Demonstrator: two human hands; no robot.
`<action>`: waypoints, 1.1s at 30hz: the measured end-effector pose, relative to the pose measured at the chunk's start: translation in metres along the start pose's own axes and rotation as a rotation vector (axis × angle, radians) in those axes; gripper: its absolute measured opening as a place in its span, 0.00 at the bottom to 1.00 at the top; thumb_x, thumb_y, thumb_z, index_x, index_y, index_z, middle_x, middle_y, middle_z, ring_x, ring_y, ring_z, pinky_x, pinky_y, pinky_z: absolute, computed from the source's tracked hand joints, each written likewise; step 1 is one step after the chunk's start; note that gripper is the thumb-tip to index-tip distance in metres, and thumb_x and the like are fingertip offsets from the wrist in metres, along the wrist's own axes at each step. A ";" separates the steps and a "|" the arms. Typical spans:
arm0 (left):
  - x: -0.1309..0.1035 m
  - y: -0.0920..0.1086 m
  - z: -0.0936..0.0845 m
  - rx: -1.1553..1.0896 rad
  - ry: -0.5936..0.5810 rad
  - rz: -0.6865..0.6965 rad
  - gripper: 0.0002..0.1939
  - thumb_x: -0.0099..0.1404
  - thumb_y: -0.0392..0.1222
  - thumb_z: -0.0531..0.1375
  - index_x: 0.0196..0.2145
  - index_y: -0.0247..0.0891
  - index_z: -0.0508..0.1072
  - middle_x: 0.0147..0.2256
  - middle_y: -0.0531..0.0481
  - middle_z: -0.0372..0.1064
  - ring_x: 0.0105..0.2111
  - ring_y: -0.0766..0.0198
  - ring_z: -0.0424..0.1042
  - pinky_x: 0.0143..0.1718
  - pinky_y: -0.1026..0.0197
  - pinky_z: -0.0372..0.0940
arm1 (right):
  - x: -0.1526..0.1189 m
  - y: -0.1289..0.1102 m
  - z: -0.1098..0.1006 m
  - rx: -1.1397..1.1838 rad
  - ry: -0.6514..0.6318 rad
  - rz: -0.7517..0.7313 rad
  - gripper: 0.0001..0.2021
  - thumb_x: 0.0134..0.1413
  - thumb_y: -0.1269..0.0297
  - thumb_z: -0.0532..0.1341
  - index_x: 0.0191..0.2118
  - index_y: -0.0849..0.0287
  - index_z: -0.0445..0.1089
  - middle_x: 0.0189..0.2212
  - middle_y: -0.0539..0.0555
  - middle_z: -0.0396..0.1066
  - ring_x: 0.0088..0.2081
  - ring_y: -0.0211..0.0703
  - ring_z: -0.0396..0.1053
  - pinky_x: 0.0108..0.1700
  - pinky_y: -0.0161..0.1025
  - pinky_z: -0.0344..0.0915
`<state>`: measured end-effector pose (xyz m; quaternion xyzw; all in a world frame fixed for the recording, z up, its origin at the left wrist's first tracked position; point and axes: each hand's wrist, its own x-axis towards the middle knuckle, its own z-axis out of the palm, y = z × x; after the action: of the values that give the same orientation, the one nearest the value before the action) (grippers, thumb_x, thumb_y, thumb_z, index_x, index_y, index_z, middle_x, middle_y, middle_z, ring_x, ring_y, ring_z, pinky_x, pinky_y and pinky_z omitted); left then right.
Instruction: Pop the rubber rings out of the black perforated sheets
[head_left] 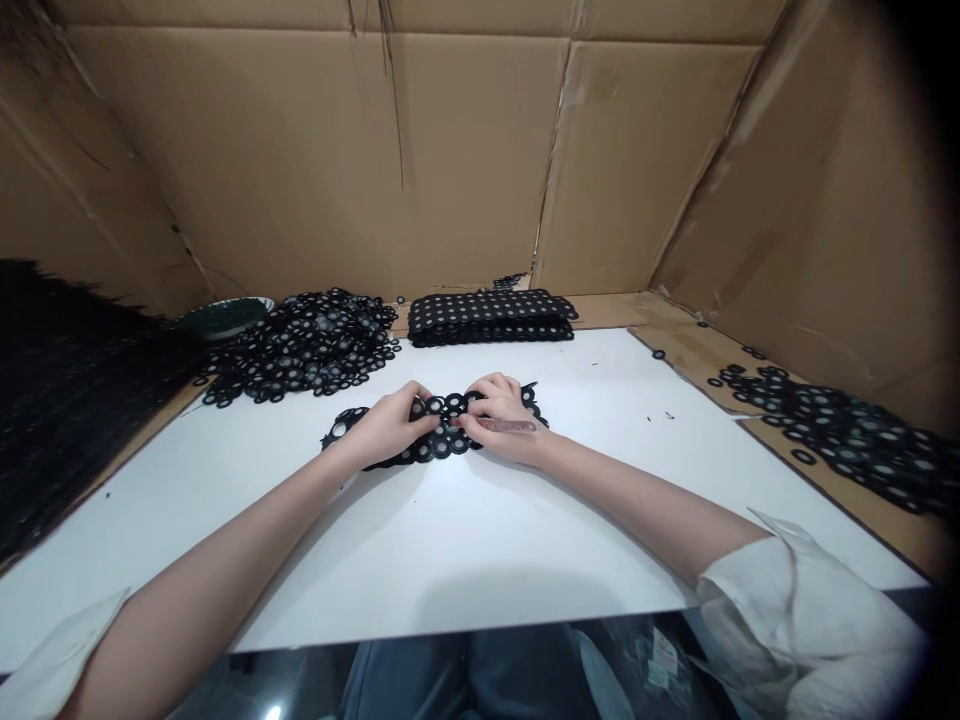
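In the middle of the white board lies a strip of linked black rings [444, 440], with pale board showing through the holes. My left hand [397, 425] closes on the strip's left part, thumb and fingers pinching the rings. From the other side my right hand [501, 415] pinches the same strip near its centre. A slim tool with a clear reddish-brown handle [510, 426] lies in my right hand, pointing toward the left thumb. Its tip is too small to make out. Both palms hide parts of the strip.
Behind the hands sits a folded black ring mat [491, 315]. Loose black rings form a heap [315, 340] at the back left, beside a bowl [229, 315] of dark bits. More rings [847, 430] lie at right. A black bristly mass [75, 390] stands left; cardboard walls [465, 150] enclose the board.
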<state>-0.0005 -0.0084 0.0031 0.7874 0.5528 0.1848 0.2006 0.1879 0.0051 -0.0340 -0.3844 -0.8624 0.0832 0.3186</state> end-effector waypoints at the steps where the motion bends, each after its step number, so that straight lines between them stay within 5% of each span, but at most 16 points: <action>1: 0.000 0.001 -0.002 -0.010 -0.056 -0.020 0.16 0.52 0.49 0.54 0.37 0.40 0.64 0.32 0.51 0.67 0.31 0.60 0.66 0.29 0.63 0.57 | 0.000 0.000 -0.001 0.000 -0.009 -0.009 0.15 0.52 0.64 0.53 0.18 0.58 0.66 0.32 0.52 0.64 0.42 0.43 0.55 0.47 0.46 0.48; 9: 0.001 0.002 0.001 -0.058 -0.159 -0.151 0.11 0.46 0.47 0.58 0.20 0.37 0.64 0.20 0.54 0.63 0.21 0.64 0.61 0.21 0.65 0.51 | -0.001 -0.001 -0.005 0.036 -0.037 -0.005 0.14 0.50 0.67 0.53 0.17 0.58 0.66 0.33 0.51 0.66 0.42 0.43 0.55 0.45 0.45 0.49; 16: 0.003 -0.001 0.009 -0.252 -0.140 -0.242 0.10 0.42 0.45 0.59 0.19 0.37 0.64 0.17 0.56 0.59 0.18 0.67 0.58 0.20 0.65 0.50 | -0.001 -0.003 -0.002 0.031 -0.028 0.006 0.14 0.50 0.66 0.53 0.17 0.57 0.67 0.35 0.50 0.66 0.42 0.44 0.54 0.46 0.46 0.49; 26: -0.009 0.006 0.015 -0.156 -0.016 -0.264 0.10 0.47 0.47 0.56 0.19 0.36 0.63 0.17 0.54 0.59 0.19 0.67 0.57 0.19 0.65 0.47 | 0.000 -0.009 0.003 -0.187 0.033 -0.001 0.13 0.51 0.66 0.52 0.20 0.58 0.68 0.31 0.53 0.67 0.42 0.46 0.53 0.46 0.49 0.44; 33: -0.004 0.002 0.010 -0.163 -0.107 -0.236 0.12 0.48 0.49 0.56 0.20 0.37 0.63 0.18 0.54 0.61 0.19 0.67 0.58 0.20 0.65 0.48 | -0.001 -0.003 -0.001 -0.018 -0.035 -0.032 0.15 0.51 0.64 0.53 0.17 0.58 0.67 0.33 0.51 0.66 0.42 0.44 0.54 0.46 0.47 0.46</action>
<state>0.0046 -0.0142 -0.0048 0.7069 0.6131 0.1620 0.3132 0.1877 0.0026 -0.0323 -0.3717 -0.8747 0.0771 0.3014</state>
